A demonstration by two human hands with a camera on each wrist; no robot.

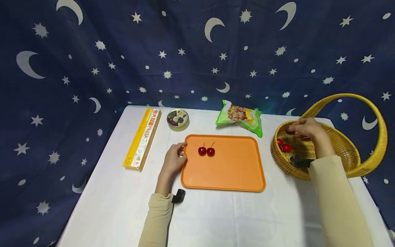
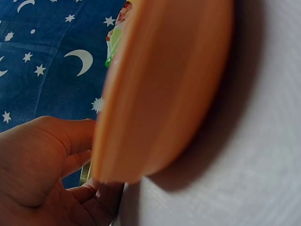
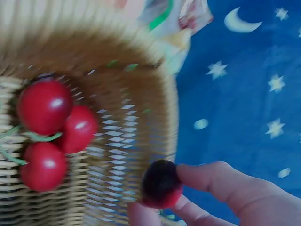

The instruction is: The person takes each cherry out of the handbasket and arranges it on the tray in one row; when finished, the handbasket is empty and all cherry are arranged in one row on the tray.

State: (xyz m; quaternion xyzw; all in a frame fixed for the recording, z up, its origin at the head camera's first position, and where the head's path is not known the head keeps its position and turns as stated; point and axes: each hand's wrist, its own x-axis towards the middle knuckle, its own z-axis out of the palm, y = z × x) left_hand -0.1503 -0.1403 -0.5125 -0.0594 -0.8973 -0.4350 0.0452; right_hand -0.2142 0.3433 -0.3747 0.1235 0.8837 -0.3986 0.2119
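My left hand grips the left rim of an orange tray, thumb and fingers on its edge. Two dark red cherries with stems, one of them a cherry, lie side by side on the tray. Over the wicker basket, my right hand pinches a dark red cherry between thumb and fingertips. Below it, three brighter red cherries, including a round cherry, lie together on the basket floor, some with green stems showing.
A yellow pasta box lies at the left, with a round tin to its right. Behind the tray is a green snack bag. The basket's tall handle arches at the right. A dark star-patterned cloth hangs behind the white table.
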